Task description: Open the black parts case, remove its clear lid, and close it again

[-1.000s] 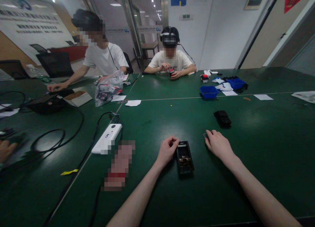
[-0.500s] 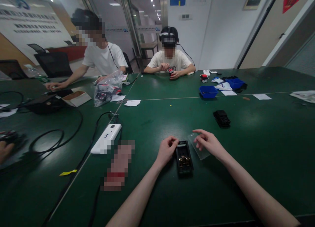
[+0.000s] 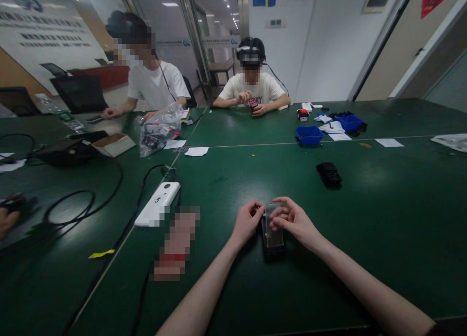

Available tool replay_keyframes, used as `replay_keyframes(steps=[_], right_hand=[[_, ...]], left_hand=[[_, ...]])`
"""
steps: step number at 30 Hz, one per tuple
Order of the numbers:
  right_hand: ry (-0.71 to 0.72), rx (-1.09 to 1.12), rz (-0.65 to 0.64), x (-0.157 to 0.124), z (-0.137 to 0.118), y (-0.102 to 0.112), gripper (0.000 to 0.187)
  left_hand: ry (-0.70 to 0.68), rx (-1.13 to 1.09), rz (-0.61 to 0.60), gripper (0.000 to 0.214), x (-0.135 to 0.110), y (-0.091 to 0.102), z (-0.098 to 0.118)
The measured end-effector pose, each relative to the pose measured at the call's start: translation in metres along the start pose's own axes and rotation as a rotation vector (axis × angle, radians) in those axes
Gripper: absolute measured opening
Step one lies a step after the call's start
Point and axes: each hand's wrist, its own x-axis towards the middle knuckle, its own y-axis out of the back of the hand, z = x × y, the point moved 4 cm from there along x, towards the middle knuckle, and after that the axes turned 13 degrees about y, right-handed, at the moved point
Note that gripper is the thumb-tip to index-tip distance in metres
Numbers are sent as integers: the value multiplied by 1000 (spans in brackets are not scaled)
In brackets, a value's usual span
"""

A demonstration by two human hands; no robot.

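A small black rectangular box (image 3: 274, 252) lies on the green table in front of me. My left hand (image 3: 248, 221) is closed on its upper left edge, thumb and fingers pinched together. Over the top of the box is a clear plastic cover (image 3: 275, 238), a thin see-through rectangle, and my right hand (image 3: 296, 223) holds it by its upper right part with curled fingers. The brass-coloured parts inside the box show only dimly through the cover. Whether the cover rests on the rim or is just above it, I cannot tell.
A stack of black parts (image 3: 329, 175) lies to the right, beyond my hands. Farther off stand a blue tray (image 3: 309, 134) and a red-and-white item (image 3: 302, 114). At left are a white power bank-like block (image 3: 158, 204), cables and a plastic bag (image 3: 159, 132). Two people sit across the table.
My right hand has moved left, bringing the clear cover from beside the box to over it. My left hand stays at the box's edge. The person at far left has drawn a hand back.
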Motion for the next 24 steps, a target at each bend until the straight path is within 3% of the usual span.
replay_keyframes(steps=[19,24], right_hand=[[-20,-114,-63,-3,-2,-4,39],[42,-303,-96,-4,-9,-3,38]], left_hand=[[0,39,9,23,-2,0,3],[4,28,-1,22,-2,-1,3]])
